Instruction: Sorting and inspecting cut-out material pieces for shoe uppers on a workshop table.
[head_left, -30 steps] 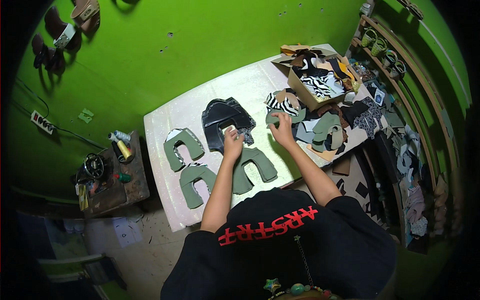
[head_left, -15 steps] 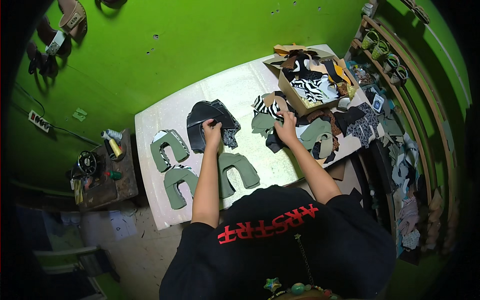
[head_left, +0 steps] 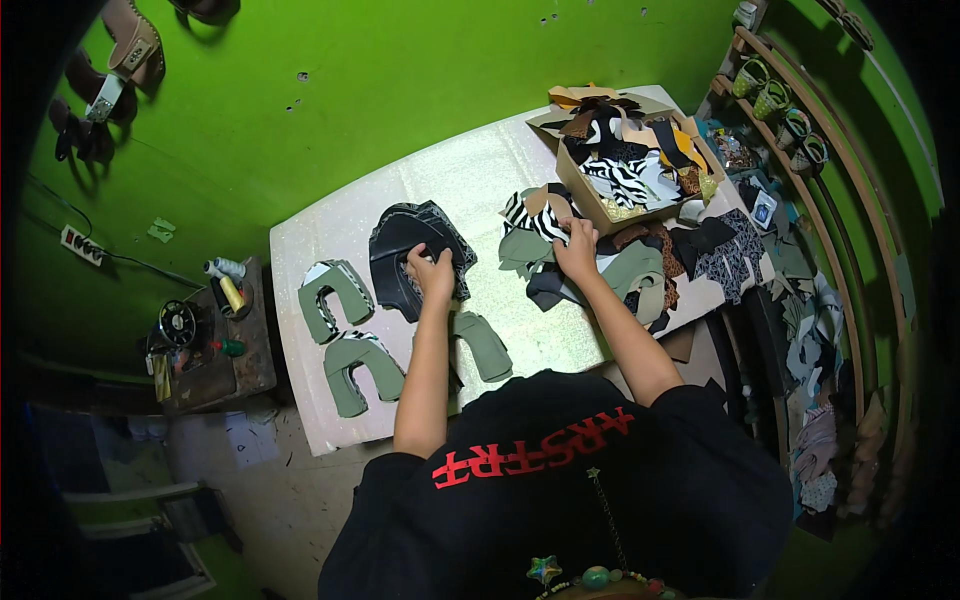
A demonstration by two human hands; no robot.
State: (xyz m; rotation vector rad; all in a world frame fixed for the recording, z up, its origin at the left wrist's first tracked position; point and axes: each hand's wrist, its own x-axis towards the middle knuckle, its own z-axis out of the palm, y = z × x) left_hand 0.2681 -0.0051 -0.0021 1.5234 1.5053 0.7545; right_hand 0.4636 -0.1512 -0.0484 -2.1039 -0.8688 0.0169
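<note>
My left hand [head_left: 432, 275] is closed, its fingertips on a black cut piece [head_left: 392, 262] at the near side of a dark stack. The stack's other pieces [head_left: 440, 222] are curved, some with a grey pattern. My right hand [head_left: 577, 252] bends its fingers over a loose pile on the right. A zebra-striped piece [head_left: 535, 217] lies beside those fingertips, with green pieces [head_left: 525, 250] below it; what the fingers pinch is hidden. Green arch-shaped pieces [head_left: 312, 315] lie in stacks at the left, and another green arch [head_left: 485, 345] is partly behind my left forearm.
An open cardboard box [head_left: 602, 212] full of mixed scraps stands at the table's [head_left: 350, 215] far right. More scraps [head_left: 735, 255] cover the right end. A wooden rack [head_left: 800, 125] with sandals is at right; a sewing machine [head_left: 178, 325] with thread spools [head_left: 232, 293] is at left.
My left hand has shifted slightly right and nearer on the dark stack, and the black piece on top lies differently. My right hand stays at the scrap pile, with little movement.
</note>
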